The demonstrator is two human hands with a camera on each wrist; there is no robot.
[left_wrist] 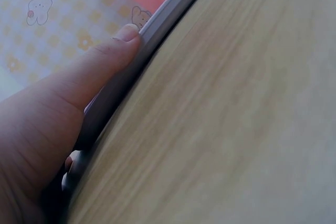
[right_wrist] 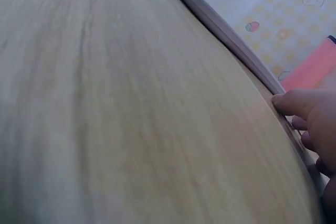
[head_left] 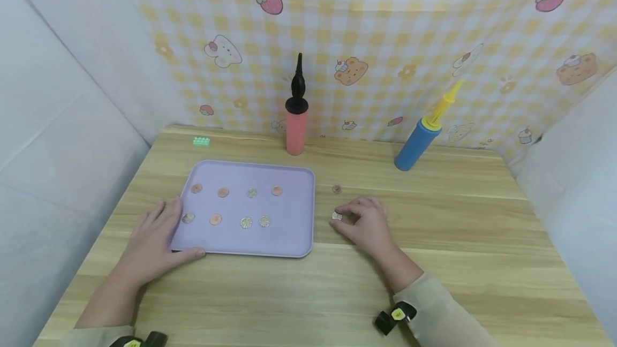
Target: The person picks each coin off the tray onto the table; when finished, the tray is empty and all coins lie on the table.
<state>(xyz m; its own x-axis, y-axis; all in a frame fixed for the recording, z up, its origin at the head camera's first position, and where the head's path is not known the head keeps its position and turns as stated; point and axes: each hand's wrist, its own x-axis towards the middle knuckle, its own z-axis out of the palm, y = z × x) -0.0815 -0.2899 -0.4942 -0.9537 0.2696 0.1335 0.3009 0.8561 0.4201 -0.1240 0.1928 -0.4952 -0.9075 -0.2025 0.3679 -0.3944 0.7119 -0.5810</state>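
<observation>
A lilac tray (head_left: 289, 245) lies on the wooden table, with several silver and copper-coloured coins spread over it in two rough rows. My left hand (head_left: 153, 245) rests at the tray's near left corner, fingers along the left side and thumb on the front rim. That thumb (left_wrist: 113, 59) lies against the tray's edge in the left wrist view. Right of the tray, my right hand (head_left: 366, 224) pinches a silver coin (head_left: 337, 216) between thumb and fingers, low at the tabletop. A copper-coloured coin (head_left: 337, 189) lies just beyond it. The right wrist view hides the pinched coin.
A pink pump (head_left: 296, 133) with a black top stands behind the tray. Farther right, a blue pump (head_left: 415, 148) with a yellow nozzle leans at the back. One small green toy brick (head_left: 201, 141) sits near the back left edge. A checked cloth (head_left: 308, 31) hangs behind the table.
</observation>
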